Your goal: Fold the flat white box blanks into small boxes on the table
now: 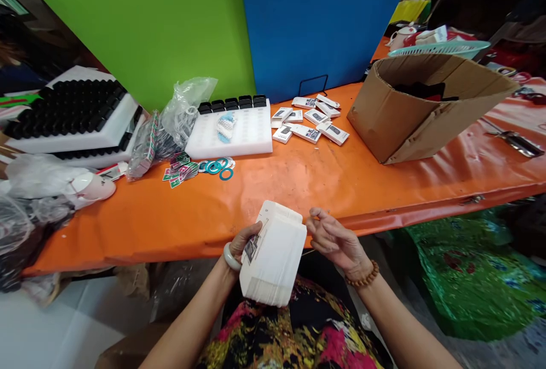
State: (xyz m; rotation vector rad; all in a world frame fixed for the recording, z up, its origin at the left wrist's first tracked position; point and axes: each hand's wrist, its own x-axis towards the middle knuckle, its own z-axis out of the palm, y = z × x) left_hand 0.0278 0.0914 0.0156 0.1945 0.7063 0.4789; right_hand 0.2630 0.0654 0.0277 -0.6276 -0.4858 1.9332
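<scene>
My left hand grips a thick stack of flat white cartons at its left side, above my lap. Dark printing shows on the stack's left face, and its top ends have tabs. Just right of the stack, my right hand hovers with loosely bent fingers apart, and I see nothing in it. Its fingertips are close to the stack's upper right edge. Beyond my hands, several small white printed boxes lie in a loose group on the orange-covered table.
A white foam tray holds a row of black pieces. Loose stickers and teal rings lie before it. An open cardboard box stands right. Stacked trays of black pieces and a plastic-wrapped white item are left.
</scene>
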